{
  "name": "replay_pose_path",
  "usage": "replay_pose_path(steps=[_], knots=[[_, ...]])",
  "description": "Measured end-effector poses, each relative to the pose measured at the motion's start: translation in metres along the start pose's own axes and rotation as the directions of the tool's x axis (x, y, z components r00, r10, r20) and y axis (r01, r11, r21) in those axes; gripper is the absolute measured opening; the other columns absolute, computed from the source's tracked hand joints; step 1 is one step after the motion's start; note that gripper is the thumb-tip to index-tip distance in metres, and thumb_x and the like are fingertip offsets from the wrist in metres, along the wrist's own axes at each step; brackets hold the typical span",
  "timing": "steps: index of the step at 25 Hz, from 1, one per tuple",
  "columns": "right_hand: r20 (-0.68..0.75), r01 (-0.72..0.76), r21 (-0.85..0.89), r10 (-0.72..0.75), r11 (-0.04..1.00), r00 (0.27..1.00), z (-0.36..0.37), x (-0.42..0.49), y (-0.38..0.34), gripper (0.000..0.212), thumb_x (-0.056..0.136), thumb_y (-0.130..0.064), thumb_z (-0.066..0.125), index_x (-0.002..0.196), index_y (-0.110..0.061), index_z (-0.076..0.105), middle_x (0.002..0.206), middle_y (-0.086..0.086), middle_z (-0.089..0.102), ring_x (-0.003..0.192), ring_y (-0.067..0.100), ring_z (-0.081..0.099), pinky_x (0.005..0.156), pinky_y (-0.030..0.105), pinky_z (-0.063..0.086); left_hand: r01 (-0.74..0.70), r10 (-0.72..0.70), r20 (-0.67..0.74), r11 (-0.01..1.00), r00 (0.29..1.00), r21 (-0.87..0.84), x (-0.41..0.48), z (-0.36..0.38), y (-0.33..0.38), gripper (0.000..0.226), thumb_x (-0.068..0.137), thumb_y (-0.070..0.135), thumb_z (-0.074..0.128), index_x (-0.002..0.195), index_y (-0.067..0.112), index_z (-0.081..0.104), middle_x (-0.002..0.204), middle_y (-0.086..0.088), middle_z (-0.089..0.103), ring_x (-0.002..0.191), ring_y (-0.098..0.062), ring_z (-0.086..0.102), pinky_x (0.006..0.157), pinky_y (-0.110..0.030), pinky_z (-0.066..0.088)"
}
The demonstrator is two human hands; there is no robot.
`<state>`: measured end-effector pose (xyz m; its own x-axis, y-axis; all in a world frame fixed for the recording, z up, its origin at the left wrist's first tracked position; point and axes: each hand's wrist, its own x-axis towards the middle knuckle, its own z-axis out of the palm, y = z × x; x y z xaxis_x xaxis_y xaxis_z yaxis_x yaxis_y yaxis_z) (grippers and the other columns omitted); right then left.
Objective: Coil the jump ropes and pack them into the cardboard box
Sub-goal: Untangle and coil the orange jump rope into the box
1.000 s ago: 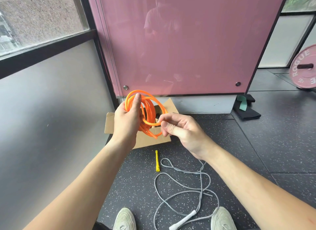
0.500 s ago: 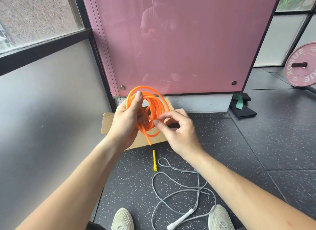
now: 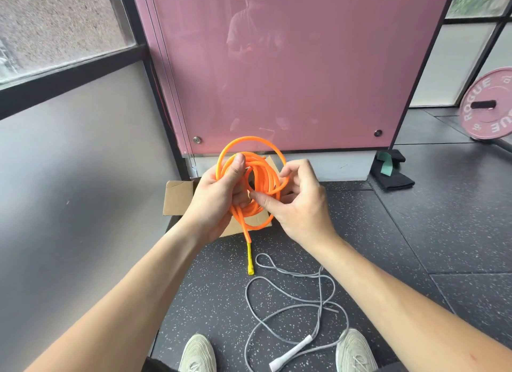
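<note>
A person stands over an open cardboard box (image 3: 177,197) on a gym floor, holding a coiled orange jump rope (image 3: 264,175) above it. The left hand (image 3: 219,197) has its fingers clamped round the coil's left side, and the right hand (image 3: 299,205) pinches the strands opposite. One outer loop stands wider than the rest and a tail hangs down. Doing this step well likely means gripping firmly with the left hand while drawing that loop in to match. A grey jump rope (image 3: 321,291) lies uncoiled near the feet.
</note>
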<state>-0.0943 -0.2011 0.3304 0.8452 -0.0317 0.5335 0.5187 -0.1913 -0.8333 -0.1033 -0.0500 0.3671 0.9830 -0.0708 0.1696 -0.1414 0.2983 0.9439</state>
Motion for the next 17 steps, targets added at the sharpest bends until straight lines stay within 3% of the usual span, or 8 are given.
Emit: replay_pose_path(steps=[2,5,7,8,9,11,14,17], knots=[[-0.101,-0.044,0.016,0.045,0.999,0.994,0.004,-0.002,0.0,0.064,0.063,-0.032,0.091,0.105,-0.034,0.043,0.081,-0.001,0.07,0.069,0.019,0.069,0.067,0.042,0.056,0.006,-0.006,0.047,1.0,0.999,0.015,-0.001,0.005,-0.003,0.039,0.096,0.036,0.055,0.06,0.022,0.059,0.059,0.003,0.014,0.049,-0.01,0.013,0.05,-0.03,0.014],[-0.151,-0.234,-0.022,0.228,0.972,0.962,0.004,0.004,0.0,0.092,0.058,-0.037,0.086,0.136,-0.045,0.038,0.112,-0.001,0.066,0.098,0.011,0.067,0.09,0.031,0.051,0.03,-0.029,0.08,1.0,0.996,-0.003,-0.001,0.015,-0.01,0.034,0.099,0.034,0.057,0.071,0.017,0.048,0.055,0.007,0.018,0.045,-0.008,0.015,0.048,-0.028,0.014],[0.041,-0.329,0.027,0.328,0.944,0.944,0.001,0.009,0.001,0.049,0.062,-0.039,0.075,0.109,-0.045,0.065,0.097,-0.003,0.072,0.086,0.01,0.066,0.087,0.037,0.053,0.068,-0.067,0.056,0.998,0.996,-0.002,-0.001,0.018,-0.011,0.035,0.096,0.034,0.056,0.068,0.018,0.043,0.055,0.007,0.018,0.045,-0.007,0.016,0.047,-0.026,0.016],[0.121,-0.367,0.058,0.358,0.929,0.926,0.001,0.01,0.0,0.022,0.067,-0.033,0.072,0.089,-0.031,0.072,0.08,-0.001,0.072,0.073,0.011,0.064,0.079,0.04,0.055,0.088,-0.088,0.041,0.996,0.995,-0.005,-0.002,0.02,-0.009,0.037,0.097,0.034,0.054,0.065,0.019,0.043,0.055,0.007,0.017,0.045,-0.007,0.016,0.046,-0.024,0.018],[0.141,-0.375,0.073,0.363,0.924,0.921,0.001,0.011,0.0,0.011,0.072,-0.026,0.072,0.081,-0.019,0.073,0.072,0.005,0.071,0.067,0.012,0.063,0.073,0.044,0.055,0.104,-0.104,0.023,0.995,0.994,-0.012,-0.002,0.021,-0.009,0.042,0.1,0.033,0.052,0.061,0.021,0.046,0.054,0.007,0.017,0.044,-0.007,0.016,0.045,-0.023,0.021],[0.103,-0.346,0.12,0.335,0.931,0.937,0.002,0.01,-0.003,0.007,0.079,-0.016,0.076,0.084,-0.011,0.073,0.079,0.014,0.074,0.068,0.012,0.064,0.073,0.045,0.056,0.125,-0.126,-0.023,0.991,0.992,-0.037,-0.003,0.026,-0.005,0.054,0.105,0.031,0.048,0.053,0.02,0.056,0.051,0.009,0.021,0.042,-0.006,0.019,0.043,-0.02,0.023],[0.075,-0.259,0.334,0.248,0.906,0.966,0.005,0.008,-0.009,0.02,0.081,-0.015,0.083,0.097,-0.02,0.072,0.09,0.002,0.077,0.081,0.008,0.068,0.078,0.029,0.057,0.157,-0.172,-0.084,0.974,0.981,-0.163,0.0,0.028,-0.002,0.049,0.106,0.034,0.047,0.063,0.017,0.063,0.044,0.013,0.035,0.036,-0.001,0.029,0.039,-0.015,0.028],[0.138,-0.279,0.492,0.243,0.825,0.96,0.003,0.006,-0.004,0.021,0.082,-0.025,0.082,0.101,-0.02,0.072,0.098,0.002,0.076,0.09,0.015,0.067,0.086,0.031,0.054,0.22,-0.257,-0.088,0.927,0.962,-0.302,0.006,0.02,-0.001,0.043,0.104,0.041,0.049,0.073,0.014,0.062,0.048,0.01,0.025,0.037,-0.003,0.024,0.043,-0.015,0.029]])
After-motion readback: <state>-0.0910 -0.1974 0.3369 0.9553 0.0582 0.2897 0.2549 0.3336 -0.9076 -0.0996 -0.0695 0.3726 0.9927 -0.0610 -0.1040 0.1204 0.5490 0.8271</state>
